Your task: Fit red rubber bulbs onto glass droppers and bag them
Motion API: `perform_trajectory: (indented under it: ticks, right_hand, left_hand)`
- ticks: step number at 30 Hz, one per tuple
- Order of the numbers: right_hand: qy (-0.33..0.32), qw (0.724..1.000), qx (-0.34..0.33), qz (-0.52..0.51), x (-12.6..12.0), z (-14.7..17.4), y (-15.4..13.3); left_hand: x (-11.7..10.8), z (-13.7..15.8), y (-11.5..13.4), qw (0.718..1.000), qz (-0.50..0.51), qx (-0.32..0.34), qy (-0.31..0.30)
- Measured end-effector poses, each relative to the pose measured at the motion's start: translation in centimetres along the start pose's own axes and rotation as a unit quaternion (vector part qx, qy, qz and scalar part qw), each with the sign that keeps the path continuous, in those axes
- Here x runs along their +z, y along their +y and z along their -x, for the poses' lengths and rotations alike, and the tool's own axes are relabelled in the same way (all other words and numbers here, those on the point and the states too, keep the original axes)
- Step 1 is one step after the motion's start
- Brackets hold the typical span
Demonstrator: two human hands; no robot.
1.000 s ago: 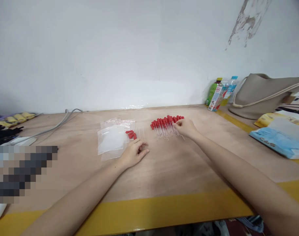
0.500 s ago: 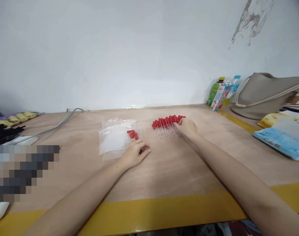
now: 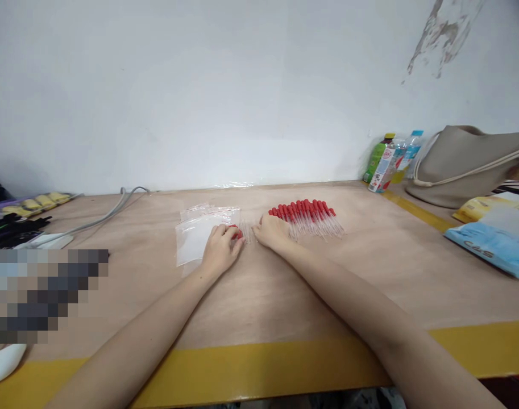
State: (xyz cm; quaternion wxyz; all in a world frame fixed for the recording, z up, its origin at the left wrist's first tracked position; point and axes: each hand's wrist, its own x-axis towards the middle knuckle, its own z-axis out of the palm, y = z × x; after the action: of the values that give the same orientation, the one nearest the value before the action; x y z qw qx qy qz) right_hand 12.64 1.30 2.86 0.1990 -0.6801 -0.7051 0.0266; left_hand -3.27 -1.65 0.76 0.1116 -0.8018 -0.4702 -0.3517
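My left hand (image 3: 222,248) rests by the right edge of a stack of clear plastic zip bags (image 3: 194,241). Its fingers are curled round red rubber bulbs (image 3: 239,233), partly hidden beneath them. Between my hands lie several thin clear tubes (image 3: 248,232). My right hand (image 3: 273,230) is at the right side of these tubes, fingers bent and fingertips close together; whatever they pinch is too small to make out. Behind and right of that hand, a row of droppers (image 3: 312,218) with red bulbs and clear tubes lies on the table, bulbs toward the wall.
On the right are drink bottles (image 3: 382,165), a grey bag (image 3: 455,165) and a blue tissue pack (image 3: 489,244). A grey cable (image 3: 109,213) and a yellow-and-purple packet (image 3: 35,205) lie at the left. Yellow tape (image 3: 259,372) lines the table's front edge.
My right hand has moved left from the dropper row to the loose tubes. My left hand has shifted left and closed its fingers over the red bulbs.
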Motion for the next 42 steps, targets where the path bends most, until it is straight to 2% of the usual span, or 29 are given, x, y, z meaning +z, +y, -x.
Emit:
perform_trajectory:
  ticks: [5,11,13,15,16,18,20,24,30,42]
  right_hand:
    - [-0.064,0.997,0.021,0.024,0.2,-1.2,-1.2]
    - [-0.041,0.998,-0.003,0.036,-0.1,0.1,-1.1]
    - [0.011,0.998,-0.039,0.044,-0.1,1.3,-0.2]
    - [0.098,0.987,-0.116,0.053,-0.1,2.7,1.5]
    - [0.115,0.981,-0.15,0.045,-0.1,3.4,2.6]
    - [0.113,0.969,-0.22,0.001,-0.2,4.5,4.8]
    - [0.107,0.959,-0.253,-0.062,-0.4,5.4,6.9]
    - [0.13,0.936,-0.287,-0.157,-1.2,6.6,8.8]
    - [0.112,0.92,-0.333,-0.173,-1.3,7.4,8.1]
    - [0.085,0.905,-0.369,-0.197,-1.0,7.1,7.9]
  left_hand:
    - [0.3,-0.3,-0.6,0.997,-0.041,0.017,-0.064]
    - [0.0,-0.3,-0.2,0.995,-0.052,-0.003,-0.088]
    - [-0.1,-0.3,-0.2,0.995,-0.048,-0.015,-0.085]
    - [-0.2,-0.3,-0.1,0.996,-0.041,-0.024,-0.076]
    - [-0.2,-0.3,0.0,0.997,-0.034,-0.028,-0.067]
    - [-0.2,-0.2,0.5,0.999,-0.006,-0.033,-0.041]
    - [-0.3,0.0,1.2,0.999,0.038,-0.021,-0.025]
    - [-0.2,0.6,3.0,0.991,0.112,0.032,-0.06]
    - [-0.1,1.1,4.0,0.982,0.161,0.043,-0.087]
    - [-0.3,0.9,3.6,0.971,0.213,0.02,-0.107]
